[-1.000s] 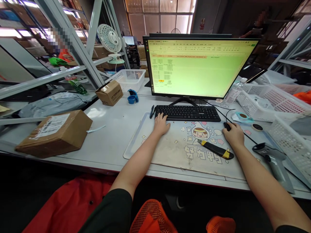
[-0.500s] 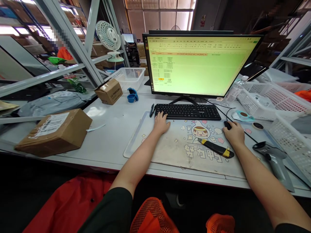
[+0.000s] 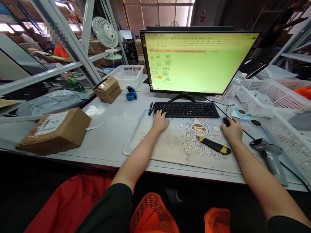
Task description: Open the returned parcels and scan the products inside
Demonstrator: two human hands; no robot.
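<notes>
My left hand (image 3: 160,120) rests on the left end of a black keyboard (image 3: 189,109), fingers lying flat on the keys. My right hand (image 3: 232,130) covers a black mouse (image 3: 226,121), fingers curved over it. Both sit on a worn cartoon desk mat (image 3: 184,145). A black and yellow box cutter (image 3: 213,145) lies on the mat between my hands. The monitor (image 3: 199,61) behind the keyboard shows a green spreadsheet.
A barcode scanner (image 3: 267,155) lies right of my right arm. White mesh baskets (image 3: 272,97) crowd the right side. Two cardboard boxes, a large one (image 3: 55,129) and a small one (image 3: 108,90), a blue tape dispenser (image 3: 130,94) and a fan (image 3: 107,35) stand at the left.
The view has tilted slightly, shifting everything a little left and up. Both hands stay where they were on the keyboard and mouse.
</notes>
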